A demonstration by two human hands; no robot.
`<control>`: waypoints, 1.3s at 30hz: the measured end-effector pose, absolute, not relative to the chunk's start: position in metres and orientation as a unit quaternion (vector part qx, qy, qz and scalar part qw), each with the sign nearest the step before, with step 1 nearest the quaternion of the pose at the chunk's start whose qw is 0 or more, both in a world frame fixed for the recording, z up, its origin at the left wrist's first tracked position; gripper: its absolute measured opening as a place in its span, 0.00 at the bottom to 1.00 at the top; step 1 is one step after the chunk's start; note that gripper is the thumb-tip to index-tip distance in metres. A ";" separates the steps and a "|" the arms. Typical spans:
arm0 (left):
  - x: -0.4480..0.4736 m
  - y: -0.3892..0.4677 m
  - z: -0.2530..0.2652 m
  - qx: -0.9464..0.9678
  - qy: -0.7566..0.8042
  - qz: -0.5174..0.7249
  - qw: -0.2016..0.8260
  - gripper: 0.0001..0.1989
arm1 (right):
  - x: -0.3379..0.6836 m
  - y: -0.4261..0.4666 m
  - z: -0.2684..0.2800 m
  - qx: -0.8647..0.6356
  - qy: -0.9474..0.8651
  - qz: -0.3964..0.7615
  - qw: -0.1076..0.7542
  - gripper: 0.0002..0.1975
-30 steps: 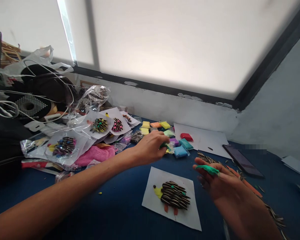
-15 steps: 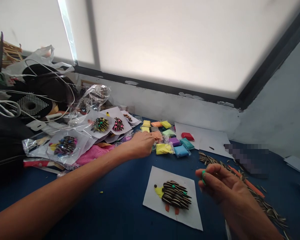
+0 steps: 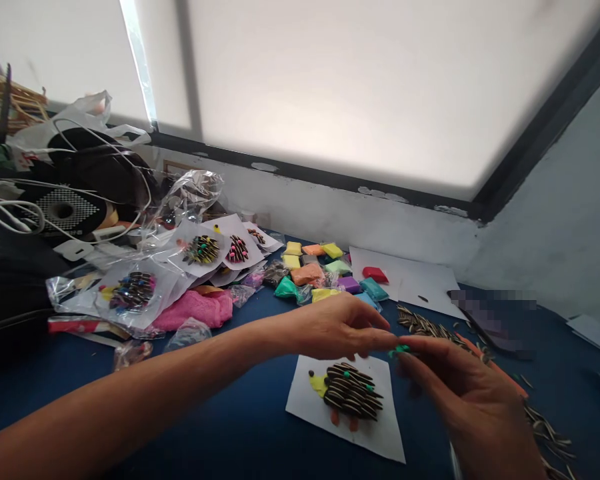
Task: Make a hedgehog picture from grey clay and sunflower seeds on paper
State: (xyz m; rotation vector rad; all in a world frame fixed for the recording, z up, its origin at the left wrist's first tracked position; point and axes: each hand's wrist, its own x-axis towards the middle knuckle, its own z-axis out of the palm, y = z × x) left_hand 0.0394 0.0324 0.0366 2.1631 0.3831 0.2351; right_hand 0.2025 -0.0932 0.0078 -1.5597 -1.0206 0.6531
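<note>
My right hand (image 3: 473, 393) pinches a small piece of green modelling clay (image 3: 400, 350) between thumb and fingers, above the right edge of a white card. My left hand (image 3: 343, 327) meets it from the left, its thumb and fingertips closed at the same clay. Below them, the white card (image 3: 375, 443) lies on the table. On it is a hedgehog picture (image 3: 353, 390) with a body of striped sunflower seeds, a yellow clay face, orange feet and small green dots. My left hand covers the card's upper edge.
Several coloured clay packets (image 3: 307, 275) lie behind my hands. Loose sunflower seeds (image 3: 425, 323) spread to the right beside an orange strip (image 3: 510, 377). Finished hedgehog cards (image 3: 200, 267), a pink cloth (image 3: 195, 310) and plastic wrap crowd the left. A white sheet (image 3: 410, 277) lies near the wall.
My left hand has come from the clay packets rightward and nearer, over the card's top edge, to the green clay in my right hand. A green packet it hid now shows.
</note>
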 end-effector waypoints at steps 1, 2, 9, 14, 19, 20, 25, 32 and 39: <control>0.042 0.030 0.033 0.856 0.134 0.082 0.492 0.18 | 0.200 -0.095 0.007 -0.659 -0.458 0.234 0.549 0.14; 0.045 0.028 0.028 0.834 0.118 0.072 0.535 0.19 | 0.198 -0.097 0.007 -0.658 -0.488 0.181 0.543 0.12; 0.052 0.031 0.004 0.588 0.101 0.131 0.792 0.21 | 0.201 -0.096 0.007 -0.611 -0.649 0.029 0.453 0.07; 0.048 0.041 0.011 0.582 0.108 0.170 0.787 0.15 | 0.208 -0.095 0.005 -0.652 -0.580 0.096 0.479 0.14; 0.046 0.041 0.015 0.600 0.113 0.164 0.775 0.11 | 0.210 -0.099 0.008 -0.644 -0.584 0.120 0.479 0.11; 0.046 0.040 0.015 0.605 0.115 0.165 0.771 0.12 | 0.210 -0.099 0.010 -0.639 -0.593 0.144 0.467 0.13; 0.046 0.039 0.019 0.616 0.127 0.183 0.756 0.11 | 0.211 -0.097 0.015 -0.671 -0.579 0.193 0.420 0.19; 0.045 0.042 0.019 0.621 0.127 0.158 0.757 0.06 | 0.212 -0.094 0.011 -0.682 -0.565 0.160 0.436 0.19; 0.048 0.041 0.013 0.610 0.125 0.165 0.765 0.18 | 0.209 -0.094 0.011 -0.684 -0.544 0.141 0.465 0.17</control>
